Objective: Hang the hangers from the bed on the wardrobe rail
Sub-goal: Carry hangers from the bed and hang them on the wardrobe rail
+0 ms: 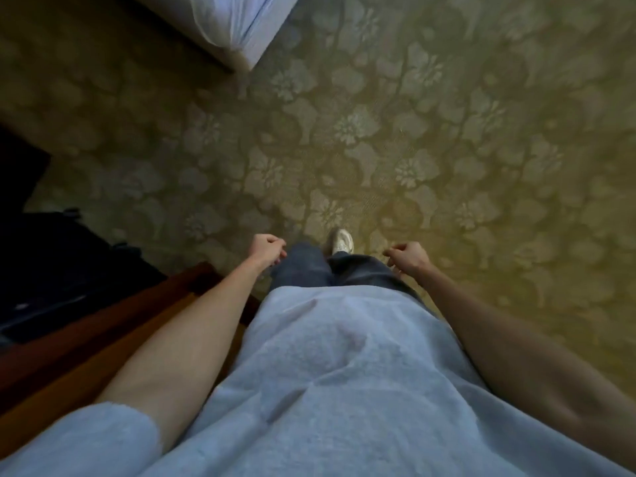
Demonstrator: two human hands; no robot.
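No hangers in view; bed (237, 25) corner well ahead of the fingers. Left hand (266, 248) and right hand (409, 258) hanging loosely curled, holding nothing. Probably walking toward bed; next, reaching hangers for a grasp.

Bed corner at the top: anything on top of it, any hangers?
Only white bedding shows on the bed corner; no hangers visible there. Most of the bed lies outside the frame. Left hand and right hand hold nothing.
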